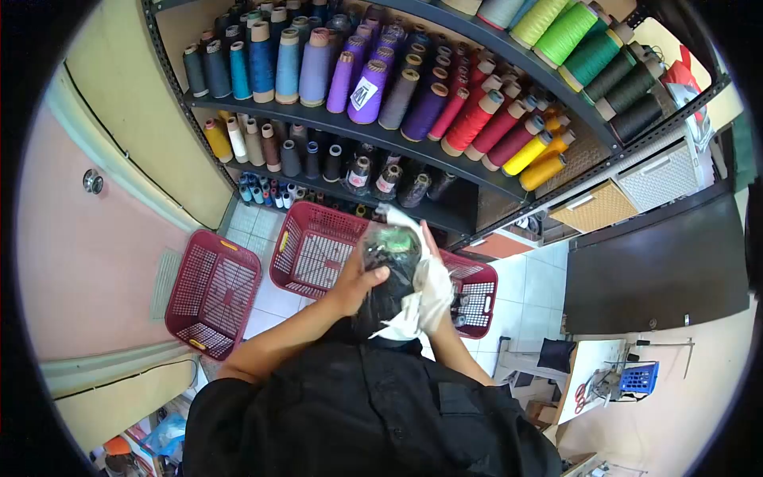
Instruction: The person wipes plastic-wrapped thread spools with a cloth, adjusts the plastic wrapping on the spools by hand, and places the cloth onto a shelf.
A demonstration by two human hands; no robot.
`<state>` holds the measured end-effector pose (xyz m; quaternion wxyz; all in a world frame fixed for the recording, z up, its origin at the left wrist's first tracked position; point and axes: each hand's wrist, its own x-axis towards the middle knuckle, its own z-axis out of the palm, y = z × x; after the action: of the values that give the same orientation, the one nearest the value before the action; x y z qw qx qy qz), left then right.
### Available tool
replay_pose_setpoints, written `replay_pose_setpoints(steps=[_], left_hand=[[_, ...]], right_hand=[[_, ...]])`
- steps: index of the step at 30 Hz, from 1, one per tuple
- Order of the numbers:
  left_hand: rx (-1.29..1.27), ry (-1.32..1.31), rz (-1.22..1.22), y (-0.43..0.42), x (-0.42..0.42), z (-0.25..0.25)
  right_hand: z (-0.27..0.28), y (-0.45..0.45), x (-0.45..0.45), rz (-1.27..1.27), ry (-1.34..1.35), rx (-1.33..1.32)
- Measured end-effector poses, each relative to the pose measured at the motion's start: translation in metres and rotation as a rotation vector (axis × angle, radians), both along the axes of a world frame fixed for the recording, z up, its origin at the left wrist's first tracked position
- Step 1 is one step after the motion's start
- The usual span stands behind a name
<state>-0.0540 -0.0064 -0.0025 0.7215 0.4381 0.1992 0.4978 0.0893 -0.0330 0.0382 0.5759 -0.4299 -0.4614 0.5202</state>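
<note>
In front of my chest I hold a black thread cone (pixel 389 274) in clear plastic, with a green patch near its top. My left hand (pixel 358 282) is closed around its left side, thumb lying across the front. On the other side, my right hand (pixel 432 242) is closed on a crumpled white cloth or wrapper (pixel 429 290), pressed against the cone. The white material hides much of that hand, and its exact kind is unclear.
Ahead, a dark shelf rack (pixel 334 118) carries rows of coloured thread cones. Maroon baskets stand on the tiled floor: a left basket (pixel 213 290), a middle basket (pixel 314 246) and a right basket (pixel 481 298) holding dark items. A pink door (pixel 119 230) is at left; a white table (pixel 592 378) at right.
</note>
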Motion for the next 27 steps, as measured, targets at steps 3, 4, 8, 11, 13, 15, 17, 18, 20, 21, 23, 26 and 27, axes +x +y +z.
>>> replay_pose_setpoints(steps=[3,4,8,11,13,15,17,18,20,21,23,26,27], left_hand=[[0.010,0.071,0.002,-0.003,0.002,-0.004],[0.047,0.027,-0.047,0.004,-0.002,-0.001],[-0.067,-0.215,-0.001,0.021,-0.014,0.008],[-0.009,-0.234,0.058,0.027,-0.017,0.004],[0.059,-0.209,0.094,0.035,-0.014,0.013],[0.191,0.066,0.395,0.043,-0.011,0.033],[0.003,-0.046,0.270,0.046,-0.015,0.019],[-0.250,-0.148,0.088,0.042,-0.014,0.009],[-0.601,-0.340,-0.222,0.042,-0.011,-0.007],[-0.604,-0.339,-0.225,0.041,-0.009,-0.018],[-0.645,-0.338,-0.303,0.035,-0.008,-0.037],[-0.555,-0.120,-0.204,0.016,-0.008,-0.003],[-0.526,-0.105,-0.286,0.021,-0.005,-0.031]], right_hand=[[-0.050,0.009,0.033,-0.050,0.174,-0.416],[-0.030,0.019,0.027,-0.005,0.315,-0.520],[-0.044,0.017,0.017,0.085,0.671,-0.700],[-0.052,0.003,0.020,0.156,0.847,-0.597],[-0.050,0.000,0.030,0.107,0.831,-0.616],[-0.042,-0.002,0.036,0.019,0.646,-0.513],[-0.030,-0.001,0.039,-0.071,0.327,-0.326],[-0.026,0.000,0.041,-0.101,0.140,-0.104],[0.006,-0.005,0.018,-0.163,-0.205,-0.166],[0.008,0.002,0.011,-0.186,-0.369,-0.186],[0.024,-0.010,0.002,-0.064,-0.909,0.333],[0.038,-0.014,-0.010,0.012,-1.131,0.455],[0.041,-0.014,-0.010,-0.001,-1.106,0.443]])
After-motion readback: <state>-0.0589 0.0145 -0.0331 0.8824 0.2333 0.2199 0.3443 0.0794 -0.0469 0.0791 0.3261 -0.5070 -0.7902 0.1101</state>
